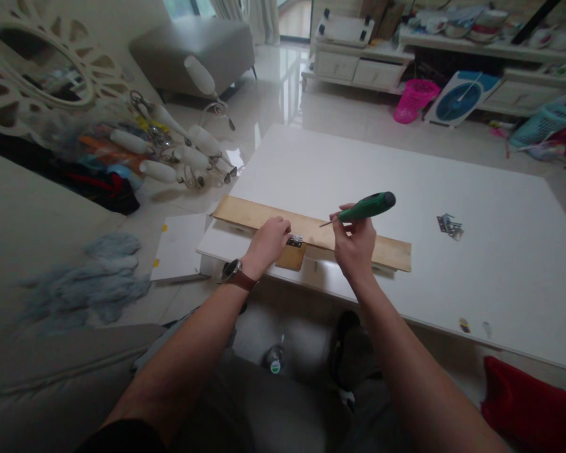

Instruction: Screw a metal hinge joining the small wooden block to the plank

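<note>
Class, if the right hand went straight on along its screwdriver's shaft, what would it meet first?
Probably the wooden board, just beyond the screwdriver, though depth is unclear; in the picture, that line runs on towards the metal hinge.

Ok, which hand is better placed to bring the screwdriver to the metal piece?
Probably the right hand: it holds the green screwdriver, shaft pointing toward the metal piece. The left hand is right at that piece, seemingly better suited to steadying it.
</note>
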Available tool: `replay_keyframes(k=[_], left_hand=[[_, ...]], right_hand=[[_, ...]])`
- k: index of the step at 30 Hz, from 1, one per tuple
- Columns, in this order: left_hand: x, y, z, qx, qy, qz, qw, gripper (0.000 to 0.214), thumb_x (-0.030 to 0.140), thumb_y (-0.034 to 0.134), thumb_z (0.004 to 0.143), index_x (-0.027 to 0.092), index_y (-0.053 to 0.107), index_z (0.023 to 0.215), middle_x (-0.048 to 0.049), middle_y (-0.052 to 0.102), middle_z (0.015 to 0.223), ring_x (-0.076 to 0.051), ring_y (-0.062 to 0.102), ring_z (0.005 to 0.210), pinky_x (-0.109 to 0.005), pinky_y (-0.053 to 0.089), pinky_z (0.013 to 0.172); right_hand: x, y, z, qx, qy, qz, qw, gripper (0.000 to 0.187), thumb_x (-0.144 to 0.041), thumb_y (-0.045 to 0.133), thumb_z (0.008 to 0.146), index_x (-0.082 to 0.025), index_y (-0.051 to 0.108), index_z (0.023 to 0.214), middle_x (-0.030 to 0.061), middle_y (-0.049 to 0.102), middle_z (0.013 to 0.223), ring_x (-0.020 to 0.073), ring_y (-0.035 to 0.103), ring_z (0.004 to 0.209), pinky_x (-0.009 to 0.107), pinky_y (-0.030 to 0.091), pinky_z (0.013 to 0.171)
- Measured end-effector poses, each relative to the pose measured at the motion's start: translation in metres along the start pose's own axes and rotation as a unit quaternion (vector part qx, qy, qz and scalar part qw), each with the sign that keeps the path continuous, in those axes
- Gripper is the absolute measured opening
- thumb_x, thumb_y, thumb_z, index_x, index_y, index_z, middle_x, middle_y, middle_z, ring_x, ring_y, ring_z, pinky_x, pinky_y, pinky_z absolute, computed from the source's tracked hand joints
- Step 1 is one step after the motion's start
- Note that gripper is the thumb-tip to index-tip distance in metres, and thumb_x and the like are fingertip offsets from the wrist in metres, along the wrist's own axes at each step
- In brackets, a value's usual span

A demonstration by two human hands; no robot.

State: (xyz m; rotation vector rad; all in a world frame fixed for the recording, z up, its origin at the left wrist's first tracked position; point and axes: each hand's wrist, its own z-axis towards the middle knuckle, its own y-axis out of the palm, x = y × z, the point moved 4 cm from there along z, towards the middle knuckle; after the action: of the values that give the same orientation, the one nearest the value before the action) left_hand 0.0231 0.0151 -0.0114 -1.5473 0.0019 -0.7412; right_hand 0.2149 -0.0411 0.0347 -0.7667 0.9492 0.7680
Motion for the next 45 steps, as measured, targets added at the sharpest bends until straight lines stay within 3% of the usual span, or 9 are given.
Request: replay_keyframes(k=[6,10,25,33,45], left_hand=[[-0.0038,0.0043,0.0012,-0.002,0.025,-0.018,1.0,0.011,0.015,0.06,0.097,0.017,0.07,0.1,-0.0099,0.068,0.101,-0.024,0.063,0.098,-0.037,0.051,0.089],[-0.0062,0.0054,0.0017,-0.008,0.047,-0.019,0.999,0.02,0.01,0.053,0.098,0.018,0.071,0.093,-0.0093,0.067,0.098,-0.024,0.063,0.098,-0.036,0.05,0.088],[-0.0036,0.0027,0.0003,0.003,0.015,-0.008,1.0,0.014,0.01,0.056,0.096,0.019,0.065,0.09,-0.0099,0.068,0.1,-0.025,0.062,0.099,-0.037,0.05,0.088],[-0.0028,0.0015,0.0005,-0.002,0.009,-0.009,1.0,0.013,0.01,0.057,0.095,0.02,0.065,0.091,-0.0099,0.069,0.1,-0.025,0.063,0.099,-0.037,0.05,0.089],[-0.0063,0.0042,0.002,0.005,0.028,-0.014,0.999,0.013,0.009,0.057,0.095,0.018,0.066,0.091,-0.01,0.069,0.099,-0.024,0.063,0.097,-0.036,0.049,0.087]], right_hand=[[0.0025,0.0,-0.0002,-0.002,0.006,-0.007,1.0,0.024,-0.029,0.065,0.092,-0.023,0.064,0.115,0.0072,0.077,0.096,0.0221,0.074,0.088,0.034,0.057,0.067],[0.0033,-0.0005,-0.0001,0.004,0.003,-0.009,1.0,0.021,-0.029,0.066,0.091,-0.023,0.065,0.111,0.0068,0.077,0.095,0.0208,0.073,0.084,0.032,0.056,0.065],[0.0011,-0.0006,-0.0001,0.01,0.0,0.008,1.0,0.02,-0.029,0.068,0.088,-0.022,0.066,0.107,0.0063,0.077,0.092,0.0201,0.072,0.081,0.032,0.055,0.063],[-0.0011,-0.0012,-0.0002,-0.005,0.008,-0.021,1.0,0.02,-0.03,0.065,0.091,-0.023,0.066,0.11,0.0072,0.078,0.095,0.0213,0.073,0.085,0.034,0.056,0.066],[0.0018,0.0034,-0.0016,-0.039,0.022,-0.019,0.999,0.023,-0.033,0.07,0.085,-0.022,0.065,0.105,0.0049,0.074,0.087,0.0208,0.069,0.075,0.036,0.056,0.067]])
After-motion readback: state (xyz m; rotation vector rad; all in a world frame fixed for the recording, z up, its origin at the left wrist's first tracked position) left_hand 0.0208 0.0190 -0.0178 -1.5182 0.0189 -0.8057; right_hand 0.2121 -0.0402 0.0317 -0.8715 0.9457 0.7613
